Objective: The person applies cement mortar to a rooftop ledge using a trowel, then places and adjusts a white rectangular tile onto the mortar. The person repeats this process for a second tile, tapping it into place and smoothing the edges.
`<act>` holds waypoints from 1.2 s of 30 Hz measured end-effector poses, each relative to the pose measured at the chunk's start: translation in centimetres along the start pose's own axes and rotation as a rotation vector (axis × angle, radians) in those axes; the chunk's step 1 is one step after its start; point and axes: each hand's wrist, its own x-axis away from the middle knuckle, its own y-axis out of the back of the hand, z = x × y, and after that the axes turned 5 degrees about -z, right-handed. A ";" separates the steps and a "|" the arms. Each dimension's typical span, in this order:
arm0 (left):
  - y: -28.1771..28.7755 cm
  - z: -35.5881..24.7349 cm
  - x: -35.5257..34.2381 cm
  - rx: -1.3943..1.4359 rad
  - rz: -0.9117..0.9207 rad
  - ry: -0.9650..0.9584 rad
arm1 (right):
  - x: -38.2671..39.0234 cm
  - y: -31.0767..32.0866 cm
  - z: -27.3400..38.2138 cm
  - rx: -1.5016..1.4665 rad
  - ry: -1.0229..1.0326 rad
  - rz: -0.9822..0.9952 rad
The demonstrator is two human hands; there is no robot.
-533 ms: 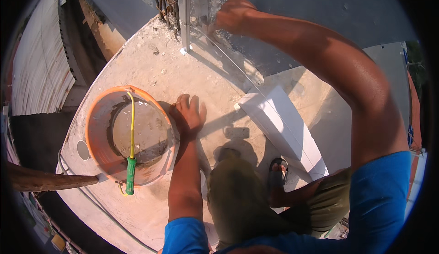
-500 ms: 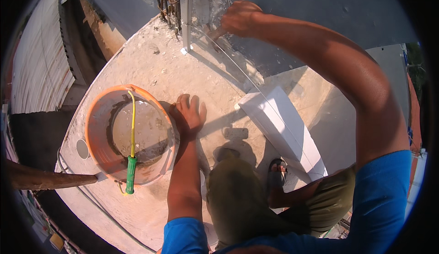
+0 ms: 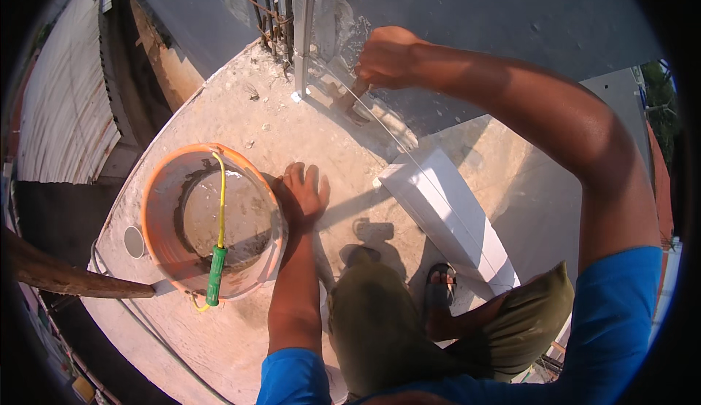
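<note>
My left hand is open, palm down on the concrete slab with fingers spread, close to the rim of an orange bucket. Wet grey mix lies in the bottom of the bucket. Across its mouth hangs a yellow wire handle with a green grip. My right hand is closed on a short brown hand tool, whose kind I cannot make out. The tool's lower end is near the slab surface, beside a taut string at the foot of the grey wall.
A white block lies right of centre, under the string. Beyond my left hand stand an upright metal channel and several rebar rods. A wooden pole juts in from the left, beside a pipe opening. The slab edge drops away at left.
My right hand has moved slightly nearer with the tool, which now shows more of its lower end. My left hand stays on the slab; the view has shifted slightly.
</note>
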 end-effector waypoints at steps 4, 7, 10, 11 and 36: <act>-0.4 -0.9 1.1 0.016 0.018 -0.003 | 1.4 1.7 -3.6 -0.172 -0.305 -0.210; -0.1 0.1 0.6 0.008 0.019 0.002 | 0.3 1.9 -0.8 -0.176 -0.424 -0.037; 0.7 0.8 0.2 -0.009 0.021 0.018 | 3.0 -0.6 3.0 -0.415 -0.448 -0.047; 1.0 0.8 0.1 -0.017 0.026 0.015 | 4.0 -2.5 3.8 -0.455 -0.385 0.005; 0.0 -1.1 -0.4 -0.031 0.068 0.027 | -13.2 -4.8 -6.2 -1.112 -1.013 -1.457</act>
